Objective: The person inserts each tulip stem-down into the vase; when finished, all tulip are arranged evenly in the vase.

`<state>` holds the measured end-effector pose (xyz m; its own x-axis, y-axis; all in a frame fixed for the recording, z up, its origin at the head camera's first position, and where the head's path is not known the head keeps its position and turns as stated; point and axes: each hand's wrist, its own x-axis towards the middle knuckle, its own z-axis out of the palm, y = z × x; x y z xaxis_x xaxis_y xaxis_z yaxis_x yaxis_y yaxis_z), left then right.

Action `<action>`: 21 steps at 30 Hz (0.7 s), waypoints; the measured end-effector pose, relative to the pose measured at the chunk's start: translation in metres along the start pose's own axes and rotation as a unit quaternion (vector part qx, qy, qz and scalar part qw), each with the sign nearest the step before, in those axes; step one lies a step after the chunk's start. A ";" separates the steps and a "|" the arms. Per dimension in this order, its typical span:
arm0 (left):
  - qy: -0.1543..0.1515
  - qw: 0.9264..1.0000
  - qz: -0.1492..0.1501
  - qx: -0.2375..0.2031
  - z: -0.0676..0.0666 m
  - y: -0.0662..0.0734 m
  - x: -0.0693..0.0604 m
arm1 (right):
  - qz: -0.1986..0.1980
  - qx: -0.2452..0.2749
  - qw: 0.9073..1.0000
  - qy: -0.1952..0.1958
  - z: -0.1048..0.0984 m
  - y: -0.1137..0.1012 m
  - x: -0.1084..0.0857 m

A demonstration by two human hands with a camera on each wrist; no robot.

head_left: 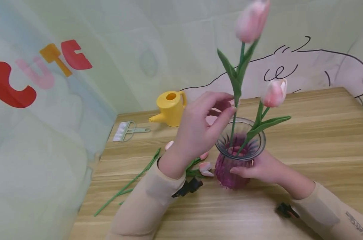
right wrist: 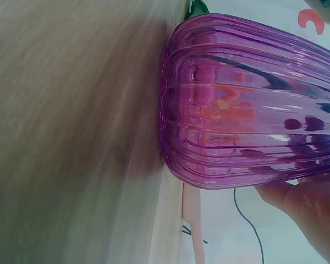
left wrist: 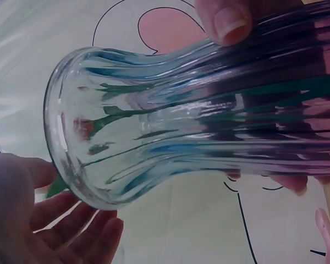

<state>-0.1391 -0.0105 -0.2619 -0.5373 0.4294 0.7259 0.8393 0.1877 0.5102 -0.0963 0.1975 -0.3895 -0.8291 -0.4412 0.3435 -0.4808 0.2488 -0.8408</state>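
Observation:
A tall pink tulip [head_left: 252, 21] stands upright with its stem end inside the glass vase [head_left: 233, 171], which is clear at the rim and purple below. My left hand [head_left: 197, 125] pinches that stem just above the rim, between thumb and fingers. A second, shorter tulip [head_left: 274, 95] leans right in the vase. My right hand [head_left: 266, 168] grips the vase's body from the right, its thumb across the front. In the left wrist view, the left hand [left wrist: 60, 225] is beside the rim. The right wrist view shows the vase's base [right wrist: 209, 110] on or close above the table.
More pink tulips [head_left: 206, 169] lie on the wooden table [head_left: 319, 143], partly hidden by my left forearm; green stems [head_left: 127, 183] extend left. A yellow watering can [head_left: 172, 111] and a small pale-green brush [head_left: 129, 131] are at the back left. Printed curtains [head_left: 169, 43] hang behind.

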 end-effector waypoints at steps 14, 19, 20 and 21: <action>-0.038 0.983 -0.091 0.152 -0.044 -0.026 -0.069 | -0.021 -0.005 1.000 0.007 0.001 0.000 0.000; -0.197 0.919 -0.186 0.286 -0.069 -0.033 -0.105 | -0.008 -0.016 1.000 0.008 0.002 -0.002 -0.001; -0.235 0.899 -0.206 0.306 -0.074 -0.034 -0.113 | -0.010 -0.021 1.000 0.008 0.002 -0.003 -0.001; -0.272 0.878 -0.226 0.322 -0.080 -0.036 -0.122 | -0.011 -0.025 1.000 0.007 0.002 -0.004 -0.001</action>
<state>-0.1104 -0.1399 -0.3320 -0.8553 0.5085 0.0995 0.5179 0.8330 0.1946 -0.0929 0.1949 -0.3875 -0.8225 -0.4340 0.3676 -0.5119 0.2830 -0.8111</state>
